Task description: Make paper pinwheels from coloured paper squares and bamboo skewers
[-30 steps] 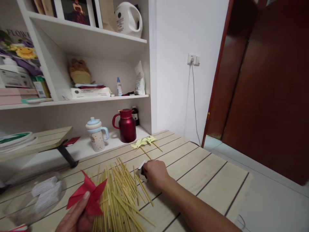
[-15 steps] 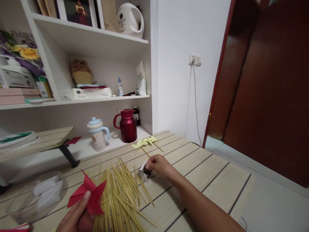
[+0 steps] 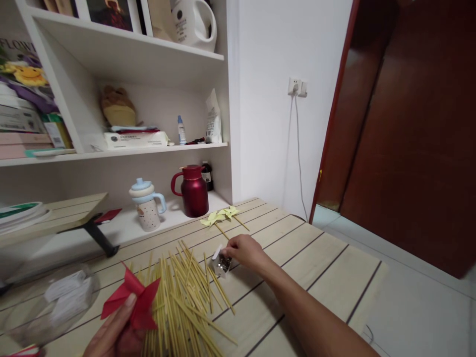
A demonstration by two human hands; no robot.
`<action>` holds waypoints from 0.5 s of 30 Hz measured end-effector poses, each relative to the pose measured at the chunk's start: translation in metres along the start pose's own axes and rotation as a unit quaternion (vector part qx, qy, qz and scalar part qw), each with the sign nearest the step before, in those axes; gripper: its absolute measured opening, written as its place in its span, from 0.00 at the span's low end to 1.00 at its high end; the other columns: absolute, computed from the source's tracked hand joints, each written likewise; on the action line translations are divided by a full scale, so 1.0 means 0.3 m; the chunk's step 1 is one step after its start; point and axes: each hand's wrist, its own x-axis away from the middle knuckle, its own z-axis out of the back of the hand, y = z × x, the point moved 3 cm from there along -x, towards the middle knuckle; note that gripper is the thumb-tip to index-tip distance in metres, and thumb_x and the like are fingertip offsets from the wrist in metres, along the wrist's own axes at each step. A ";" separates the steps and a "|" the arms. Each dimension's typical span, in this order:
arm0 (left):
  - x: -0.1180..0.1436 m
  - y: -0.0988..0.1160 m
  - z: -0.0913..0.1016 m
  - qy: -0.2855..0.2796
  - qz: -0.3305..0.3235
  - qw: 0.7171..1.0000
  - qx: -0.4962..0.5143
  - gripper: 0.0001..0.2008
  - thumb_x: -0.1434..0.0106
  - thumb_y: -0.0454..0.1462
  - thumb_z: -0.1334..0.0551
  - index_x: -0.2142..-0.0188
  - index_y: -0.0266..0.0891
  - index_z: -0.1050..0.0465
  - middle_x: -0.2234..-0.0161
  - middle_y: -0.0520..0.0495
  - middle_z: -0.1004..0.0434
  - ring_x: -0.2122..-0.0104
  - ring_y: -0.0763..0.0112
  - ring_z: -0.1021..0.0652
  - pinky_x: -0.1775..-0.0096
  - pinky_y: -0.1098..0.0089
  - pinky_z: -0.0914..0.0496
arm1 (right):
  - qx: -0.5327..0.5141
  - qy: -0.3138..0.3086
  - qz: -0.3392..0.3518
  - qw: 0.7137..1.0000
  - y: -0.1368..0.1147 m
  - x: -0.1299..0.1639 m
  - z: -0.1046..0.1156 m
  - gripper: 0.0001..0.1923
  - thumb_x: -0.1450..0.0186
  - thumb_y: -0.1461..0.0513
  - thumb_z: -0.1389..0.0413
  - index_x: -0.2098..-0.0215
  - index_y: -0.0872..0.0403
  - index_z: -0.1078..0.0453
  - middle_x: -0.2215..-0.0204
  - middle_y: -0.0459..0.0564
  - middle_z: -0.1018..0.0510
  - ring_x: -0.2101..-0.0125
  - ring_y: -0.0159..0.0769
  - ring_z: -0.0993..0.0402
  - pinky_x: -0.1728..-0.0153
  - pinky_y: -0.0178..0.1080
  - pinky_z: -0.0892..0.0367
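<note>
**Pins reached, red pinwheel held ready**

Change first: from my remote seat I see that the right hand [image 3: 243, 250], which lay flat over the small clear pin box [image 3: 219, 264] a second ago, has lifted and drawn back a little, so the box now shows open, tipped on its side, with shiny metal pins inside. I judge that the hand is picking a pin out of it.

The right hand's fingertips are pinched together at the box's mouth, touching it. Whether a pin is already between them I cannot tell; it is too small to see.

The left hand [image 3: 115, 332] is closed on the folded red paper pinwheel [image 3: 131, 302], thumb pressed on its middle, at the near edge of the pale slatted wooden table [image 3: 327, 277]. It has hardly moved.

Just beside the pinwheel, between the two hands, lies the loose heap of thin bamboo sticks [image 3: 186, 292]. Farther back on the table lie pale yellow paper pinwheels on sticks [image 3: 220, 218], near the dark red thermos jug [image 3: 194, 191] on the white shelf.
</note>
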 end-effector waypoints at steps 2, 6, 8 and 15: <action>-0.002 -0.003 0.000 -0.020 0.008 1.000 0.003 0.14 0.45 0.30 0.37 0.58 0.36 0.22 0.67 0.45 0.15 0.69 0.61 0.17 0.64 0.65 0.22 | 0.058 0.007 -0.002 0.998 -0.014 0.012 0.002 0.09 0.38 0.57 0.40 0.70 0.52 0.22 0.72 0.49 0.18 0.65 0.41 0.22 0.68 0.37 0.36; -0.021 -0.011 0.022 -0.036 0.013 0.999 -0.010 0.11 0.47 0.31 0.35 0.62 0.35 0.21 0.71 0.43 0.16 0.74 0.59 0.18 0.72 0.66 0.22 | 0.154 -0.013 -0.009 0.988 -0.039 0.030 -0.007 0.09 0.36 0.56 0.40 0.64 0.53 0.23 0.63 0.50 0.19 0.59 0.42 0.24 0.58 0.43 0.32; -0.025 -0.015 0.028 -0.044 0.024 0.999 -0.019 0.12 0.48 0.33 0.33 0.62 0.35 0.20 0.71 0.43 0.16 0.75 0.59 0.18 0.74 0.65 0.22 | 0.189 -0.031 -0.017 0.981 -0.045 0.032 -0.020 0.11 0.33 0.56 0.42 0.57 0.55 0.26 0.57 0.52 0.22 0.57 0.41 0.25 0.55 0.48 0.30; -0.002 -0.010 0.020 -0.035 0.033 0.999 -0.006 0.07 0.45 0.32 0.35 0.65 0.36 0.21 0.72 0.45 0.17 0.77 0.65 0.19 0.75 0.69 0.23 | 0.205 -0.045 -0.027 0.977 -0.049 0.028 -0.051 0.13 0.31 0.59 0.44 0.49 0.53 0.30 0.50 0.53 0.26 0.54 0.42 0.26 0.54 0.48 0.28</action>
